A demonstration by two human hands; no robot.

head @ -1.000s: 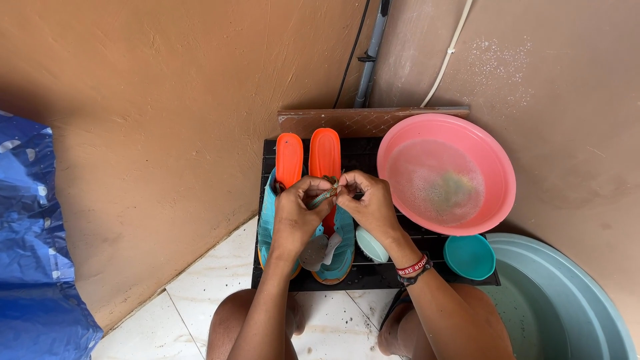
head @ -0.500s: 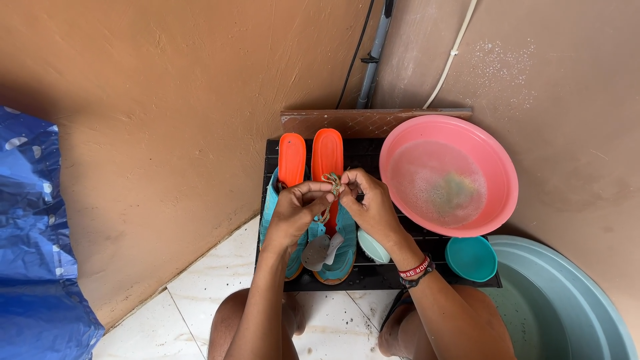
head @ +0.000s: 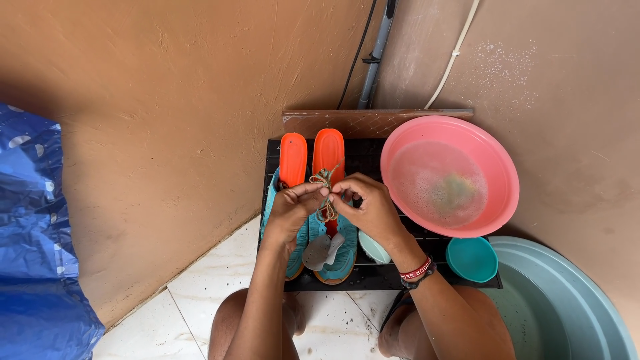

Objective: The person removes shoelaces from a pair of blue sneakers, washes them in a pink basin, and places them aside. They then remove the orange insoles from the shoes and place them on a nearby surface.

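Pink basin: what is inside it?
The pink basin holds cloudy, soapy water with foam near the edges. A greenish-yellow shape sits submerged near the middle; the murky water hides what it is.

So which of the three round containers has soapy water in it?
The big pink basin, upper right of the hands: it holds foamy water. The small teal bowl shows none, and the grey-green tub is partly out of view.

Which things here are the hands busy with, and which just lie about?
In use: left hand, right hand, lace, teal shoes.
Lying about: orange insoles, pink basin, teal cup, big tub, blue sheet.
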